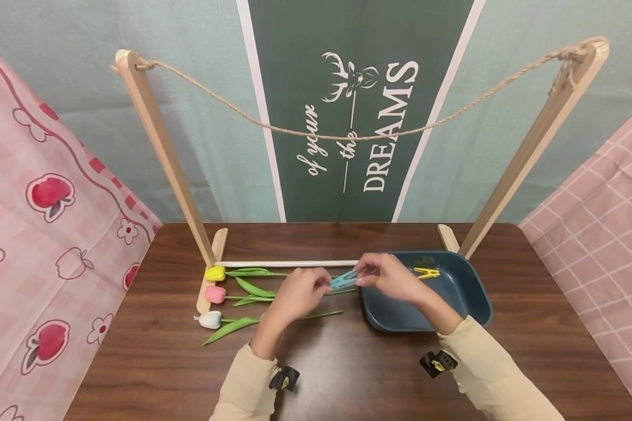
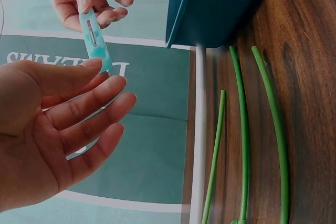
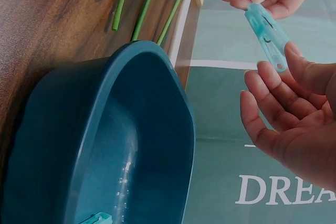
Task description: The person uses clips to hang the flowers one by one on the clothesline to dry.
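A light blue clothespin [image 1: 343,281] is held level above the table, between both hands. My left hand [image 1: 300,293] pinches one end of it with thumb and index finger. At the other end, my right hand [image 1: 392,278] does the same, beside the rim of a dark blue basin [image 1: 479,286]. In the right wrist view the end with a small hole lies at the right thumb. Inside the basin are a yellow clothespin [image 1: 426,273] and another teal clothespin [image 3: 98,219]. Left of the hands lie yellow [image 1: 215,273], pink [image 1: 215,294] and white [image 1: 210,319] artificial tulips, green stems pointing right.
Two wooden posts, left [image 1: 163,146] and right [image 1: 532,152], stand on feet at the table's back. A twine rope [image 1: 342,138] sags between their tops. A white rod [image 1: 289,264] runs low between the posts, behind the stems. Printed cloths [image 1: 47,193] hang around the table [image 1: 358,374].
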Demonstrator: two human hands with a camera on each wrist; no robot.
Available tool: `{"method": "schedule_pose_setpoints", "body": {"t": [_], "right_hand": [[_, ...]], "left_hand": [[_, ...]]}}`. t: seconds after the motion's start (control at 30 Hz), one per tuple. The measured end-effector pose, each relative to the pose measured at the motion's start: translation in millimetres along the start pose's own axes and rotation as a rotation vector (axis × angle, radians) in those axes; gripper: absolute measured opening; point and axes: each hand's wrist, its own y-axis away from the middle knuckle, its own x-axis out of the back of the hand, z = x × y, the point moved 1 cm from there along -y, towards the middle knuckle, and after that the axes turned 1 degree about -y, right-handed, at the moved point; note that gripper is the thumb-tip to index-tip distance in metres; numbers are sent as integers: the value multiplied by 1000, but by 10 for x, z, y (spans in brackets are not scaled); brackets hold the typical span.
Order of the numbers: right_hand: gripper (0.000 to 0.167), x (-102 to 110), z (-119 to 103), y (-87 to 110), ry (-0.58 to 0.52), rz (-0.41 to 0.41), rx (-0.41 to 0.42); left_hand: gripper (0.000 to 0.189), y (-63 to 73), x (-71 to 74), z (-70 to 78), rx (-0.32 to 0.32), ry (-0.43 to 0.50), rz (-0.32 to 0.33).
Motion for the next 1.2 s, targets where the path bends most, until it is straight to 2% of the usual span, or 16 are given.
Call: {"method": "schedule_pose_setpoints", "body": {"t": [0.23, 0.4, 0.7, 1.2], "right_hand": [[9, 16, -17, -13, 0, 40, -26], [8, 40, -26, -20, 7, 54, -26], [8, 83, -16, -18, 48, 106, -26], [4, 105, 21, 26, 52, 159, -85]], "left_hand": [[5, 6, 63, -13, 20, 2, -11], [8, 15, 111, -41, 18, -30, 5], [7, 42, 192, -88, 58, -67, 9], [10, 185, 196, -402, 197, -84, -55]]}}
